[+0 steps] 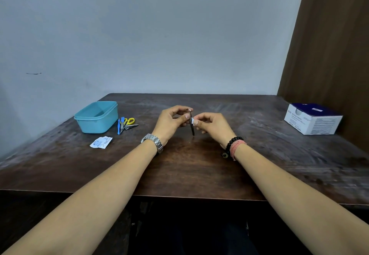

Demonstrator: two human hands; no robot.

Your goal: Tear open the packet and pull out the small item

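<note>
Head view: both hands pinch a dark tool (192, 126) above a wooden table (189, 166) by a grey wall (159, 35).

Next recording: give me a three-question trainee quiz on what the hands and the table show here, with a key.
1. True or false: the left hand holds the thin dark tool upright above the table.
2. What does the right hand pinch against that tool?
A. a small white piece
B. a coin
C. a rubber band
3. Which thing lies nearest in front of the blue tub: the torn white packet or the white and blue box?

Key
1. True.
2. A.
3. The torn white packet; the box sits at the far right of the table. The yellow-handled scissors lie right of the tub.
</note>
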